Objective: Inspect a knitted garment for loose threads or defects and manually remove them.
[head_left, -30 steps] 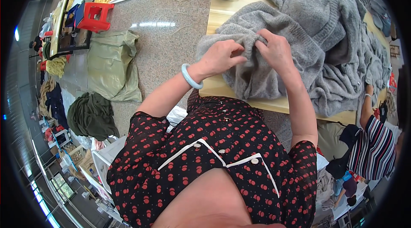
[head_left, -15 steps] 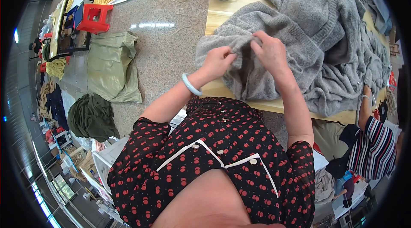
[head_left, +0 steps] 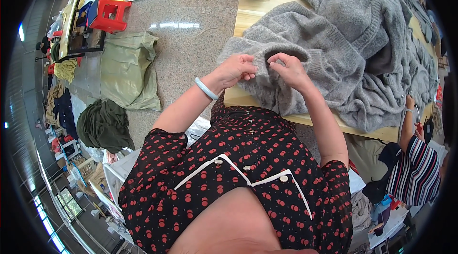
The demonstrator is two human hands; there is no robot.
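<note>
Over the last 1 second the person's 2 hands have come lower and nearer to the body along the near part of a soft, fuzzy grey knitted garment (head_left: 288,22). The raised fold between them has turned, so that a rounded cloth opening now stands up with its dark inside showing just beyond the right hand (head_left: 290,72). For the work in hand, this seems to mean that the edge of the opening is now exposed where the fingers can handle it.

The garment lies bunched at the near left corner of a pale wooden table (head_left: 245,15), in front of the hands and spreading away to their right. The left hand (head_left: 236,70), below which a pale blue smooth round bangle (head_left: 206,89) circles the wrist, is at the garment's left side, its fingers curled and their tips against the cloth. The right hand reaches to the near side of the opening, thumb and fingers bent close together. The 2 hands are apart, with a narrow strip of grey knit between them; whether either is pinched firmly on the cloth cannot be told. Beyond and to the right, a heaped grey knitted pile (head_left: 353,20) adjoins the garment.
</note>
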